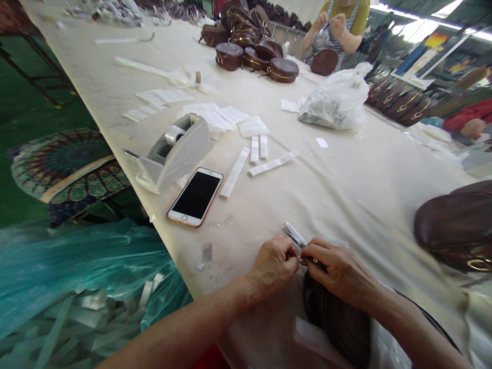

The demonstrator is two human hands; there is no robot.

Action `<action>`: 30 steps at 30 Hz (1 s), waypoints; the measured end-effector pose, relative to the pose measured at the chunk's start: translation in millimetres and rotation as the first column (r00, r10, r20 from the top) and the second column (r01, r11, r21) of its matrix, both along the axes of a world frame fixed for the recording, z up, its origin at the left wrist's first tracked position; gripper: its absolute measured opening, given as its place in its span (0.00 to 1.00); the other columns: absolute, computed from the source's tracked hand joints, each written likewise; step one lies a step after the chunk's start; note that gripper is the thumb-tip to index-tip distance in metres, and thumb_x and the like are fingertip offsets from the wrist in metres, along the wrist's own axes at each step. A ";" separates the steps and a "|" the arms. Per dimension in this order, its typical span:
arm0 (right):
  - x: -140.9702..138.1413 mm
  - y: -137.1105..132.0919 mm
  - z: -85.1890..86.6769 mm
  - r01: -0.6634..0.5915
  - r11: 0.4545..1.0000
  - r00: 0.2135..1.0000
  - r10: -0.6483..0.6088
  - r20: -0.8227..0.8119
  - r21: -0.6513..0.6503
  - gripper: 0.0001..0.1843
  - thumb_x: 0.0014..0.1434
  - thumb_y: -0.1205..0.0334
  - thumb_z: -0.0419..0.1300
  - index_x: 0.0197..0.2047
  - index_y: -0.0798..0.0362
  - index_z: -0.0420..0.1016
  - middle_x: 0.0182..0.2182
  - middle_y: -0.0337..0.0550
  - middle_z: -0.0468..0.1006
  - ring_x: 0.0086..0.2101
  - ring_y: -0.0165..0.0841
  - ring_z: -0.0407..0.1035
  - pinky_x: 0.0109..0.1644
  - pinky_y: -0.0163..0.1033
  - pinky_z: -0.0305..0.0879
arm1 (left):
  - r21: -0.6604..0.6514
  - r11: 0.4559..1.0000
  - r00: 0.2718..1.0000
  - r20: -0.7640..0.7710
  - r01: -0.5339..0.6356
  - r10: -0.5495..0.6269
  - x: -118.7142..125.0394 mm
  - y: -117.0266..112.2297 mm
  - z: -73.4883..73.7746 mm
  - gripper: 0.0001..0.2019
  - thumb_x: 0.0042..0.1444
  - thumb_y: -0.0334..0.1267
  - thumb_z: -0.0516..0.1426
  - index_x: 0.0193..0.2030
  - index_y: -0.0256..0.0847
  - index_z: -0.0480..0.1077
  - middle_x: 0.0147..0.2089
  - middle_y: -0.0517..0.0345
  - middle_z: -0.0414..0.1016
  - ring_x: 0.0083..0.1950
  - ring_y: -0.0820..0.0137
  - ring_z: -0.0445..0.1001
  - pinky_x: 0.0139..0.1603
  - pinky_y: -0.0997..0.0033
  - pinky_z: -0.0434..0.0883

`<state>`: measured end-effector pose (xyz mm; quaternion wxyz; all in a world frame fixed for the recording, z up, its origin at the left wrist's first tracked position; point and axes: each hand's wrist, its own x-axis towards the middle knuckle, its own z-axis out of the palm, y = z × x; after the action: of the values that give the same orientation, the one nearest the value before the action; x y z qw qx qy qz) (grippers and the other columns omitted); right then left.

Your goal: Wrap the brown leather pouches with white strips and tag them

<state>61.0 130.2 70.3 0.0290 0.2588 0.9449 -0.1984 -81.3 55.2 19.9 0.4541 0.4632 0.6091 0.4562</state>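
Observation:
My left hand (273, 265) and my right hand (337, 267) meet at the near edge of the cream table (346, 184). Both are closed, pinching a small white strip (295, 234) that sticks up between the fingertips, next to a metal fitting. Under my right hand lies a dark brown bag (338, 318) against the table edge, partly hidden by my wrists.
A phone (196, 197) and a grey tape dispenser (172, 151) lie to the left. White strips (273, 163) are scattered mid-table, beside a clear plastic bag (335, 101). Brown bags (253, 51) are piled far back; another (453, 225) sits at right. A person (338, 31) works opposite. A teal bag of scraps (77, 297) sits below.

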 end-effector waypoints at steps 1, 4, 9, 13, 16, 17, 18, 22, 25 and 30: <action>-0.1 -0.2 0.0 0.002 1.000 1.000 -0.002 -0.010 -0.001 0.11 0.54 0.69 0.50 0.32 0.53 0.73 0.28 0.41 0.73 0.26 0.28 0.67 0.31 0.32 0.59 | 0.006 1.000 1.000 0.008 -0.013 0.013 -0.2 -0.2 -0.2 0.10 0.43 0.21 0.54 0.20 0.38 0.62 0.24 0.65 0.63 0.29 0.75 0.63 0.32 0.76 0.59; -0.1 -0.8 -0.2 0.010 1.000 0.999 -0.010 -0.032 -0.005 0.10 0.55 0.69 0.50 0.32 0.53 0.73 0.28 0.41 0.73 0.26 0.28 0.67 0.30 0.32 0.58 | 0.045 0.998 0.998 0.032 -0.049 0.048 -0.4 -0.7 -1.7 0.10 0.41 0.19 0.54 0.19 0.38 0.61 0.24 0.65 0.62 0.29 0.75 0.63 0.32 0.76 0.59; 0.6 -1.2 -1.2 0.024 0.999 0.999 -0.025 -0.041 -0.036 0.11 0.55 0.69 0.49 0.32 0.54 0.73 0.28 0.41 0.72 0.27 0.28 0.67 0.31 0.32 0.59 | 0.150 0.987 0.998 0.009 -0.063 0.063 0.7 -2.0 -4.3 0.12 0.39 0.18 0.53 0.18 0.37 0.58 0.24 0.65 0.60 0.28 0.76 0.61 0.30 0.77 0.57; 1.2 -1.6 -1.5 0.030 0.998 0.998 -0.033 -0.059 -0.046 0.10 0.56 0.69 0.50 0.32 0.53 0.73 0.28 0.41 0.72 0.26 0.28 0.67 0.31 0.32 0.59 | 0.162 0.984 0.997 0.040 -0.069 0.063 2.2 -2.7 -4.0 0.10 0.42 0.19 0.53 0.20 0.37 0.62 0.24 0.65 0.63 0.28 0.76 0.63 0.31 0.77 0.59; 0.9 -2.0 -1.1 0.037 0.998 0.997 -0.040 -0.069 -0.050 0.10 0.57 0.67 0.50 0.33 0.53 0.73 0.28 0.40 0.72 0.26 0.28 0.67 0.31 0.32 0.58 | 0.120 0.991 0.997 0.051 -0.062 0.056 2.4 -2.7 -3.1 0.08 0.43 0.21 0.54 0.22 0.37 0.65 0.25 0.64 0.66 0.28 0.75 0.65 0.32 0.77 0.61; 0.7 -2.1 -1.1 0.037 0.998 0.997 -0.040 -0.068 -0.051 0.10 0.57 0.67 0.50 0.34 0.53 0.73 0.28 0.40 0.72 0.26 0.28 0.67 0.30 0.32 0.58 | 0.111 0.992 0.998 0.043 -0.061 0.056 2.3 -2.7 -2.9 0.08 0.44 0.21 0.54 0.23 0.37 0.66 0.25 0.64 0.66 0.28 0.75 0.65 0.32 0.77 0.61; 0.7 -2.1 -1.2 0.035 0.998 0.997 -0.038 -0.065 -0.052 0.10 0.57 0.66 0.50 0.34 0.53 0.73 0.28 0.40 0.72 0.26 0.28 0.67 0.31 0.32 0.58 | 0.108 0.992 0.998 0.033 -0.059 0.055 2.1 -2.7 -2.8 0.08 0.44 0.21 0.54 0.23 0.37 0.66 0.25 0.64 0.66 0.29 0.75 0.65 0.32 0.77 0.61; 1.3 -1.9 -2.2 0.027 0.998 0.996 -0.031 -0.084 -0.051 0.10 0.56 0.68 0.50 0.33 0.53 0.73 0.28 0.41 0.72 0.26 0.28 0.67 0.31 0.32 0.59 | 0.115 0.992 0.999 0.009 -0.046 0.045 1.6 -3.1 -2.3 0.08 0.43 0.21 0.54 0.22 0.38 0.65 0.24 0.64 0.65 0.28 0.75 0.64 0.31 0.76 0.61; 1.5 -2.3 -2.6 0.026 0.999 0.993 -0.030 -0.111 -0.034 0.10 0.54 0.69 0.50 0.33 0.52 0.72 0.27 0.40 0.72 0.25 0.27 0.66 0.30 0.31 0.59 | 0.102 0.994 0.999 -0.004 -0.033 0.033 1.6 -3.2 -0.9 0.08 0.42 0.21 0.54 0.21 0.38 0.64 0.24 0.64 0.64 0.27 0.75 0.63 0.31 0.76 0.60; 0.7 -3.8 -2.6 -0.005 0.996 0.997 0.012 -0.077 0.089 0.09 0.54 0.69 0.49 0.30 0.53 0.70 0.26 0.40 0.72 0.25 0.28 0.65 0.29 0.32 0.57 | 0.034 0.998 0.967 0.253 -0.051 0.041 0.8 -0.6 -0.4 0.08 0.35 0.22 0.52 0.16 0.38 0.61 0.23 0.63 0.64 0.29 0.74 0.62 0.32 0.76 0.59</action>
<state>61.7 126.4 67.7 -0.0184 0.2479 0.9543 -0.1660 -80.5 54.5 19.5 0.5076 0.3965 0.5477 0.5340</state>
